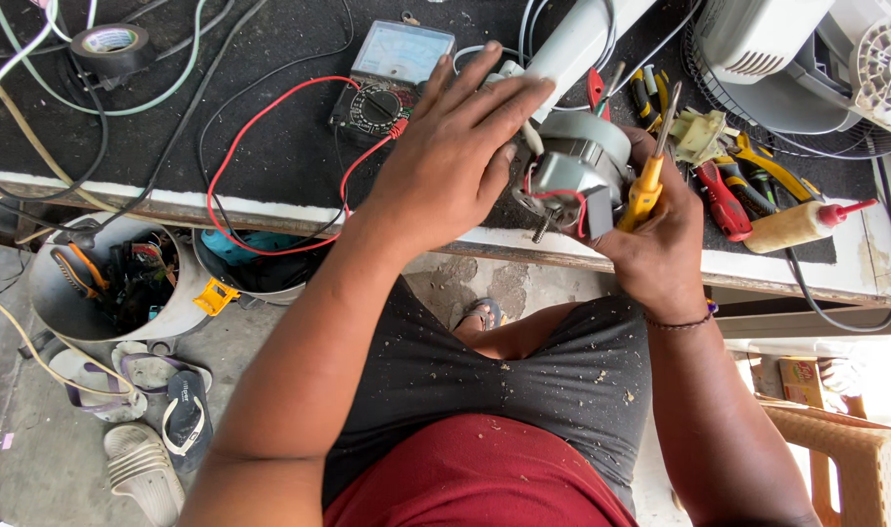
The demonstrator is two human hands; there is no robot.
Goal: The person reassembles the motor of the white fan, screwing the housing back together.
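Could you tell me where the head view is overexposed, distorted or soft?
Head view: daylight burns out the floor by the plastic chair at lower right; the bench edge bows from wide-angle distortion; the left hand, motor and yellow screwdriver in the right hand are sharp; no motion blur.
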